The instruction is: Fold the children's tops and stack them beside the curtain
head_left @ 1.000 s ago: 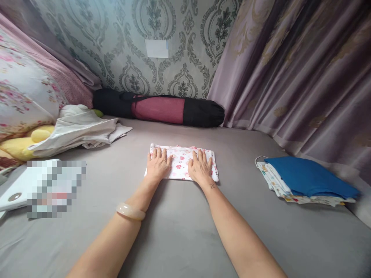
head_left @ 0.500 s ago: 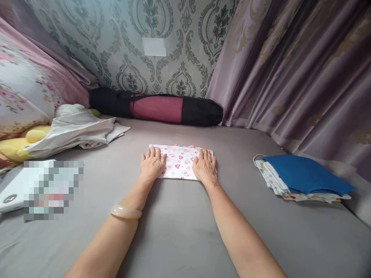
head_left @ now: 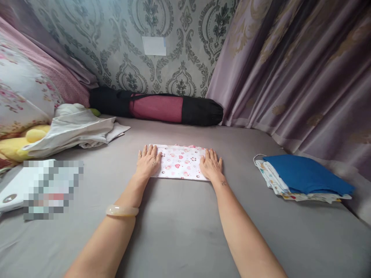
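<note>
A small folded white cloth with a pink heart print (head_left: 181,165) lies flat on the grey bed sheet (head_left: 179,220). My left hand (head_left: 147,163) rests flat and open on the cloth's left end, fingers stretched forward. My right hand (head_left: 212,166) lies flat and open on its right end, partly over the edge onto the sheet. A pale bangle (head_left: 121,211) sits on my left forearm. Neither hand grips anything.
A stack of folded cloths topped by a blue one (head_left: 304,178) lies at the right. Crumpled beige garments (head_left: 75,130) and a yellow plush (head_left: 31,136) sit at the left. A black and red rolled bag (head_left: 158,107) lies along the wall. Purple curtains (head_left: 290,65) hang at right.
Both hands have slid apart along the cloth, the left toward its left end and the right toward its right end, staying flat on it.
</note>
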### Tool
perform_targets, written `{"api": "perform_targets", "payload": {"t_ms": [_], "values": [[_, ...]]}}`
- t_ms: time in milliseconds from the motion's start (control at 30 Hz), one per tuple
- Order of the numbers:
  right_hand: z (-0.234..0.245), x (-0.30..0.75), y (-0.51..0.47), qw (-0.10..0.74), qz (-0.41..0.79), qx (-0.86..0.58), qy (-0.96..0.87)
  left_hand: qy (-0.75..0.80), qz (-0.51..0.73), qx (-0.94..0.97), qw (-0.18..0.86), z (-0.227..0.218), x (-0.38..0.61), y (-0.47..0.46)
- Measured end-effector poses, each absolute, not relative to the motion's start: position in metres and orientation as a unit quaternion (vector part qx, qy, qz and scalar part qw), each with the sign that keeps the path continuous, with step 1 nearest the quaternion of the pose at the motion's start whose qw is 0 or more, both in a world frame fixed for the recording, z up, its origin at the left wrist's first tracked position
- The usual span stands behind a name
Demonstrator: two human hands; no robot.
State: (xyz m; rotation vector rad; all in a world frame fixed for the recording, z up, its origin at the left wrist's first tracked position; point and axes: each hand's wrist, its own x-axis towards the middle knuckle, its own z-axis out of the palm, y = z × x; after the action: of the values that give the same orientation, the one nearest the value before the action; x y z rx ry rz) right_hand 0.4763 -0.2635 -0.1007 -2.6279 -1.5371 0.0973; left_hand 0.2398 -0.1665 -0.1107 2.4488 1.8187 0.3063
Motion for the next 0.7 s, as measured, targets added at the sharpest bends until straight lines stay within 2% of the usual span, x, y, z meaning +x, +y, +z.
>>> {"api": "perform_targets", "payload": {"t_ms": [133,467,700], "values": [[-0.102,0.478,-0.263,0.047,0.048,-0.863,-0.501,0.591,0.065,0.801,0.071,-0.110,0.240,-0.166],[-0.100,0.478,-0.263,0.064,0.052,-0.863,-0.499,0.593,0.066,0.800,0.064,-0.112,0.240,-0.165],[-0.098,0.464,-0.257,0.092,-0.013,-0.831,-0.549,0.564,0.126,0.815,-0.046,-0.107,0.255,-0.176]]}}
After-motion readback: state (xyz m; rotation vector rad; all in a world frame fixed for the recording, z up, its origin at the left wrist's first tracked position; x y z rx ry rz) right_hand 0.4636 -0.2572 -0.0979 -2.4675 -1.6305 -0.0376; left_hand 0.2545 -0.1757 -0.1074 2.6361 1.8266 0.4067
